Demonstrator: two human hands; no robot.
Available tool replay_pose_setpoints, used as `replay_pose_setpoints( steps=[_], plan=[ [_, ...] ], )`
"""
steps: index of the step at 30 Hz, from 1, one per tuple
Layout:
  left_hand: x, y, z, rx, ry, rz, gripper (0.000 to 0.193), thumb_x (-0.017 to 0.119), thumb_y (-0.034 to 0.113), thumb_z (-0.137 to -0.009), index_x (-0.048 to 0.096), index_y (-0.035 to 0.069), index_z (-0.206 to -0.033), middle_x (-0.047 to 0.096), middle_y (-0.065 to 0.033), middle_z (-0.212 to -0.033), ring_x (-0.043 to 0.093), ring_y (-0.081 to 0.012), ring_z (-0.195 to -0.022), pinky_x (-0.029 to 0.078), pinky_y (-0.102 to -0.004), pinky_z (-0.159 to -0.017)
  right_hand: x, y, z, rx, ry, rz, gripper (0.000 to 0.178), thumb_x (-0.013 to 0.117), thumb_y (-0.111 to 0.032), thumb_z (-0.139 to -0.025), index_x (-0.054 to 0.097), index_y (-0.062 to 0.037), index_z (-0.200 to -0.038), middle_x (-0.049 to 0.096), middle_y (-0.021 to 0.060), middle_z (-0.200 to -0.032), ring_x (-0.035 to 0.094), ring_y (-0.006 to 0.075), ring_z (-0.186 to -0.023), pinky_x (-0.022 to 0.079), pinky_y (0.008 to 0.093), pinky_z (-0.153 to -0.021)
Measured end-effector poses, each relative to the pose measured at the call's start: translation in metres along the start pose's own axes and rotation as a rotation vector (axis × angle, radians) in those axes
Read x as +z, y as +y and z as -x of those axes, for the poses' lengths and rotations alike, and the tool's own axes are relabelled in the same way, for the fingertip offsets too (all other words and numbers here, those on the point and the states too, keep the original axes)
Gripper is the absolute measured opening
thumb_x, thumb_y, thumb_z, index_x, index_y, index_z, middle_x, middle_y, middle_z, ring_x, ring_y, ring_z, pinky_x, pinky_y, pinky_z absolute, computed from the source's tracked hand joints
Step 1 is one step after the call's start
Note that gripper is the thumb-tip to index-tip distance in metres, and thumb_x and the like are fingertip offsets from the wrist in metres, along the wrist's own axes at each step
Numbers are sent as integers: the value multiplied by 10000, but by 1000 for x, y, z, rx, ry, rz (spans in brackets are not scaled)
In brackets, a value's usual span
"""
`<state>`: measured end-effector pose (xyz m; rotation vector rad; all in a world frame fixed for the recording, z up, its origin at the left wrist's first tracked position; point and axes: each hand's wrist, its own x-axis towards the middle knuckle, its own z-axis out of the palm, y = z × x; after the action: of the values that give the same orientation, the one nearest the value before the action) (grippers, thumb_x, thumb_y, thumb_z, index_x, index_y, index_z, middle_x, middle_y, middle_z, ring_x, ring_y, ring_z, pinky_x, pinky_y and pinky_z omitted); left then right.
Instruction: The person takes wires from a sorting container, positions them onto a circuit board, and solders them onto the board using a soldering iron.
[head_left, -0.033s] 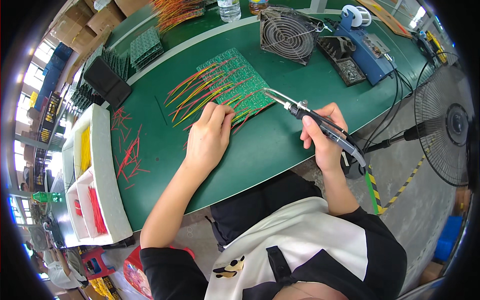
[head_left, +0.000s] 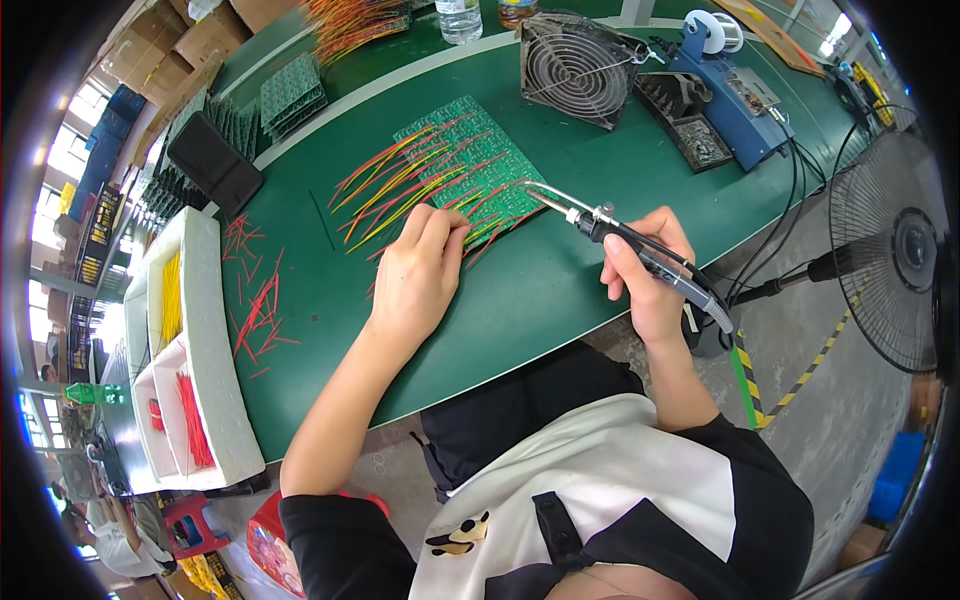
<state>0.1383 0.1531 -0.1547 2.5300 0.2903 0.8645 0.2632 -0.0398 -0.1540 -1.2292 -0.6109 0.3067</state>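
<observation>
A green circuit board panel point(head_left: 475, 150) lies on the green bench, with rows of red and yellow wires point(head_left: 400, 180) fanning out leftward from it. My left hand point(head_left: 415, 275) rests at the panel's near edge, thumb and fingers pinched on what looks like a thin wire; the fingers mostly cover it. In my right hand point(head_left: 650, 290) is a soldering iron point(head_left: 590, 225) with a thin curved metal guide tube beside its tip. The iron slants down leftward, its tip over the panel's right edge; whether it touches cannot be made out.
Loose red wires point(head_left: 262, 315) lie left of my arm, beside a white foam box point(head_left: 225, 400) of yellow and red wires. A black stand point(head_left: 215, 160), stacked boards point(head_left: 292, 97), a square fan point(head_left: 575, 70) and a blue soldering station point(head_left: 735, 110) stand farther back. A pedestal fan point(head_left: 890, 240) is at right.
The soldering iron's tip and guide tube have shifted very slightly leftward and down. My left hand and the panel look unmoved.
</observation>
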Motion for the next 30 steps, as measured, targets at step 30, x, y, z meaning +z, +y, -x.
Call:
replay_pose_setpoints(
  steps=[30],
  plan=[
    [0,-1,-1,52,31,-79,52,600,67,-801,552,63,-821,533,-59,-760,559,-265,-544,448,-353,-458,-2,0,-2,22,-38,-42,189,634,-93,-818,453,-41,-796,560,61,-579,475,61,-418,365,177,-384]
  ],
)
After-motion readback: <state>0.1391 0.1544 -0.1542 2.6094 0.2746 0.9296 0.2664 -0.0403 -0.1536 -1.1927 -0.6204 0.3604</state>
